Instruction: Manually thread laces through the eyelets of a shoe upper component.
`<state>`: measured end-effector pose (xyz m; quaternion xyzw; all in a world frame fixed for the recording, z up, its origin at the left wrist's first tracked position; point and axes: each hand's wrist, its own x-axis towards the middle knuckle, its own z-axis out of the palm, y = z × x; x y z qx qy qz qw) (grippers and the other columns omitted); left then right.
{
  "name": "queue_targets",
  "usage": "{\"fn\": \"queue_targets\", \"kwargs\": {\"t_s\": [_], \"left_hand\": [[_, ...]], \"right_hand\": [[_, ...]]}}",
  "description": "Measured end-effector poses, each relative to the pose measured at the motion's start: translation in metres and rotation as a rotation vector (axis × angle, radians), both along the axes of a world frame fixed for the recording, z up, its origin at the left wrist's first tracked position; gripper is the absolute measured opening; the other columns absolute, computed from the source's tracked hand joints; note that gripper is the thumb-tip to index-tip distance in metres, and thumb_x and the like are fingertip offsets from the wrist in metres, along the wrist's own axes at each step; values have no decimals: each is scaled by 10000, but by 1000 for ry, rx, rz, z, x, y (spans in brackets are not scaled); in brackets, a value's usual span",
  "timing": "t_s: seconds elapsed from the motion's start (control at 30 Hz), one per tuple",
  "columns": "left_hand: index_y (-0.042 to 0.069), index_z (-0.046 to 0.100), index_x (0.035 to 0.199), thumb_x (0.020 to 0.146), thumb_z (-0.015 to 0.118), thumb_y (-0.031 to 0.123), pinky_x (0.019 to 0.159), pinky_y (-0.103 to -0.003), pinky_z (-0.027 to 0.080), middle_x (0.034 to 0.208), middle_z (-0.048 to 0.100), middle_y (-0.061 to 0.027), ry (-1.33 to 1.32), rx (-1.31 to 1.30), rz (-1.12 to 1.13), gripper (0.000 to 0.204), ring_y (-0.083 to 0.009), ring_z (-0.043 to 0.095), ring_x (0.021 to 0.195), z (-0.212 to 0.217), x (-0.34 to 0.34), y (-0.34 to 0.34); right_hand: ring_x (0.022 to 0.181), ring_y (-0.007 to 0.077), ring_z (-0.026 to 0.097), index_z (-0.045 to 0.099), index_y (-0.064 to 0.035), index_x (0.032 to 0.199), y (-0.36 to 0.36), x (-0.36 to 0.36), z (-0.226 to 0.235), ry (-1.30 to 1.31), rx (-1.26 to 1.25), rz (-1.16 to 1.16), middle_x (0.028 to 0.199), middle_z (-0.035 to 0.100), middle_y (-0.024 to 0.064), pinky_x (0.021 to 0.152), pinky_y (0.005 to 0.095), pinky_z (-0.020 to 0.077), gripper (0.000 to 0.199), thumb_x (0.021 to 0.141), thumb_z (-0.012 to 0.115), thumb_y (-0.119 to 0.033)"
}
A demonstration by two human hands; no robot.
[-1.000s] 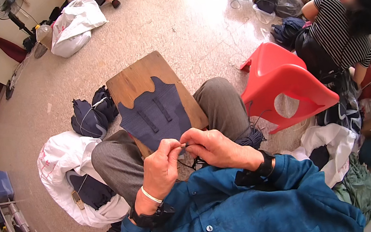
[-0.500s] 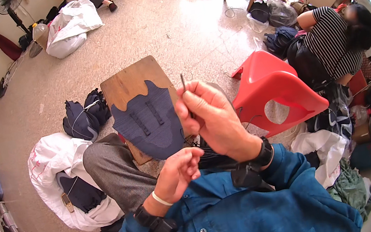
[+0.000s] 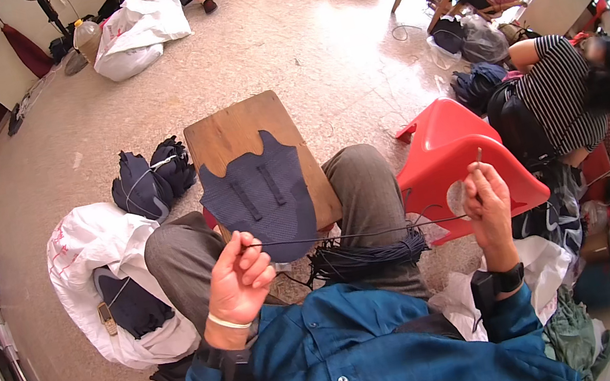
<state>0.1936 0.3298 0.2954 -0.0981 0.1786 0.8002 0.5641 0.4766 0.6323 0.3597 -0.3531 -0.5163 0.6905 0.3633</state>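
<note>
A thin black cord [image 3: 361,231] stretches nearly straight between my hands over my lap. My left hand [image 3: 236,286] pinches one end between thumb and fingertips. Closed at the other end, my right hand [image 3: 491,211] grips a thin rod-like tool [image 3: 479,155] whose tip pokes up above the fingers; how the cord meets it is hidden. Beneath the cord, a bundle of black cords [image 3: 370,256] lies across my lap. Ahead, a dark blue knit fabric piece [image 3: 291,201] with two raised strips rests flat on a wooden stool [image 3: 228,126], its near edge overhanging.
A red plastic stool [image 3: 447,141] stands at the right, behind my right hand. Left of my knee are a white sack [image 3: 77,263] with dark pieces and tied dark bundles [image 3: 140,183]. A person in a striped shirt [image 3: 554,97] sits at the right.
My right hand has swung right and down, away from my left, drawing the cord out between them. My left hand has shifted left. The cord bundle and right knee are now uncovered.
</note>
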Motion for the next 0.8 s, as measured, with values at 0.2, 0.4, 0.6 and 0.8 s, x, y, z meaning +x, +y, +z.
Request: {"fn": "queue_targets", "kwargs": {"t_s": [0.2, 0.4, 0.6, 0.8], "left_hand": [[61, 634, 1022, 1095, 498, 385, 473, -246, 355, 681, 400, 61, 503, -347, 9, 359, -49, 341, 519, 10, -17, -11], [27, 652, 885, 1089, 505, 391, 442, -214, 350, 620, 393, 76, 944, -555, -233, 442, -23, 343, 497, 10, -4, 5], [18, 677, 835, 1077, 523, 353, 491, -224, 269, 604, 425, 96, 1074, -557, -266, 441, -7, 360, 539, 3, 1, 23], [-2, 686, 832, 1062, 531, 337, 543, -271, 383, 632, 539, 7, 1238, -602, -306, 438, -83, 483, 566, -17, -10, 25]], "right_hand": [[522, 3, 364, 602, -72, 1165, 20, 14, -43, -192, 112, -65, 743, 533, -36, 444, 171, 271, 142, 1075, 526, -153], [600, 58, 529, 614, -40, 1155, -31, -101, -41, -267, 302, 358, 748, 606, 2, 524, 222, 425, 154, 1055, 517, -106], [655, 142, 631, 589, -18, 1148, -59, -227, -84, -186, 347, 649, 788, 660, 68, 590, 309, 518, 149, 1021, 539, -77], [921, 214, 686, 608, 51, 1199, -80, -259, -88, -162, 975, 557, 953, 706, 115, 839, 333, 545, 239, 1008, 576, -89]]}}
